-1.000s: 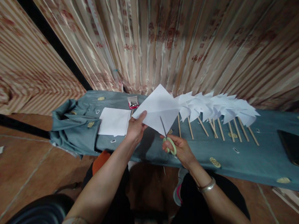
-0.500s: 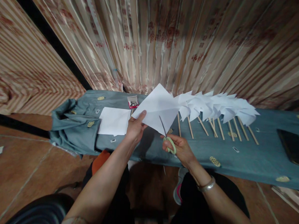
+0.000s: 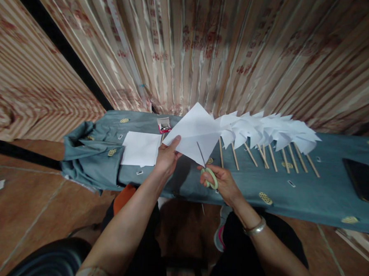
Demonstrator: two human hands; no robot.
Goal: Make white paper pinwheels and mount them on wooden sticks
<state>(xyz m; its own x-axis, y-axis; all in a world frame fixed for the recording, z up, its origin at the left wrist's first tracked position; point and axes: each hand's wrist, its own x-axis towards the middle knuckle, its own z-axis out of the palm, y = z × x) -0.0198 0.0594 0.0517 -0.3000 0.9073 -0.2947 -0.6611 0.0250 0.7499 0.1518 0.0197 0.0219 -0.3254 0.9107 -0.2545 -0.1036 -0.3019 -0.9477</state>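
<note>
A square white sheet of paper (image 3: 193,128), turned corner-up and faintly creased, is pinched at its left corner by my left hand (image 3: 168,155), thumb on top. My right hand (image 3: 217,179) grips scissors (image 3: 211,178) with pale green handles. One dark blade lies over the lower corner of the sheet, pointing up toward its middle; the other blade is hidden. Paper pinwheels (image 3: 265,130) on wooden sticks lie overlapping in a row to the right. A stack of white paper (image 3: 141,149) rests left of my left hand.
A small red-and-white box (image 3: 164,125) of metal pins stands behind the stack. The long table wears a grey-green cloth (image 3: 240,194), bunched at the left end. A black phone (image 3: 361,180) lies at the far right. A patterned curtain (image 3: 189,51) hangs behind.
The scissor blades look nearer together at the sheet's lower corner, and my right fingers have shifted slightly. My left hand and the sheet have hardly moved.
</note>
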